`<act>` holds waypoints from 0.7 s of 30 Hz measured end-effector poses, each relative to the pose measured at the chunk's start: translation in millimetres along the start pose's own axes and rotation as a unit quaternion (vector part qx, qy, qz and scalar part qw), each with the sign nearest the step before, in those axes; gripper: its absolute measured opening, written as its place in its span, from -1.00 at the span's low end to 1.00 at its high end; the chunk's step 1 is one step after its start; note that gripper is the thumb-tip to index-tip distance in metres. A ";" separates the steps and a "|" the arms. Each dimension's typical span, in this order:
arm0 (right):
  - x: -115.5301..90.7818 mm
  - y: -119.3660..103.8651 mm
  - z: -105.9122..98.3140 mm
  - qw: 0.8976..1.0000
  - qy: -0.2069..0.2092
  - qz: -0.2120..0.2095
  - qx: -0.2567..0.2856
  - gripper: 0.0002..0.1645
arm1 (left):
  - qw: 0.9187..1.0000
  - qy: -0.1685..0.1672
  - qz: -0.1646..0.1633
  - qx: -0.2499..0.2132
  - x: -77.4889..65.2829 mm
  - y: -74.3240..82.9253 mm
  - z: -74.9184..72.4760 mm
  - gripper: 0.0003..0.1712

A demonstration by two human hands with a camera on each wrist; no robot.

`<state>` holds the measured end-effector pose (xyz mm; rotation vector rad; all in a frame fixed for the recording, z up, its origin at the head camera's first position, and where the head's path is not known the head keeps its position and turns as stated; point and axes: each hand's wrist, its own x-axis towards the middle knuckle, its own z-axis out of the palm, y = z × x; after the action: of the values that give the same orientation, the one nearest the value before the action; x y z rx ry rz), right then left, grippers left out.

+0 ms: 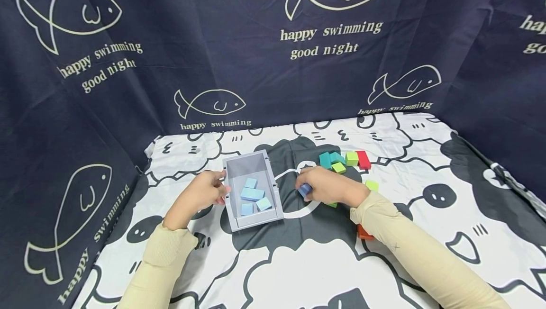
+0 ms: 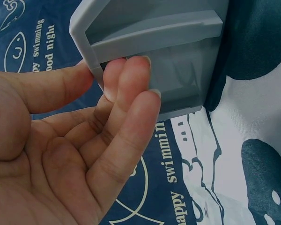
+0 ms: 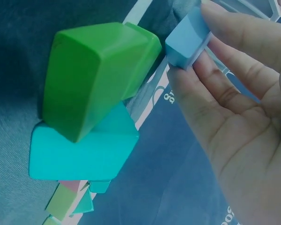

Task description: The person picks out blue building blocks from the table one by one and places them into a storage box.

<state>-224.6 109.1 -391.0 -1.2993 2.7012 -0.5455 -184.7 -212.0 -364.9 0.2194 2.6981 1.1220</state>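
A grey open-topped box (image 1: 258, 221) stands left of centre on the sheet, with several light blue blocks (image 1: 253, 194) lying on its floor. At its left side, my left hand (image 1: 202, 189) pinches the rim; in the left wrist view the thumb is on the outer edge and the fingertips overlap the grey wall (image 2: 178, 70). Right of the box, my right hand (image 1: 326, 183) holds a small blue block (image 1: 304, 189) between thumb and fingers. The right wrist view shows that blue block (image 3: 188, 40) at the fingertips, beside a green block (image 3: 75, 79) and a teal block (image 3: 79, 157).
Beyond my right hand lie teal blocks (image 1: 325, 160), lime green blocks (image 1: 351, 159) and a red block (image 1: 363, 159). Another lime block (image 1: 372, 185) and an orange-red block (image 1: 364, 233) lie near my right forearm. A dark blue curtain (image 1: 264, 62) hangs behind the patterned sheet (image 1: 298, 271).
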 end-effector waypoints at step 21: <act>1.0 -2.4 -7.6 0.999 0.050 -0.013 0.002 -0.67 | 1.000 -0.002 -0.015 0.007 0.7 1.4 0.3 -0.33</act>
<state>-225.2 109.1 -383.0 -1.3433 2.7636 -0.6342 -185.3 -210.7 -364.2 0.1820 2.6977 1.0945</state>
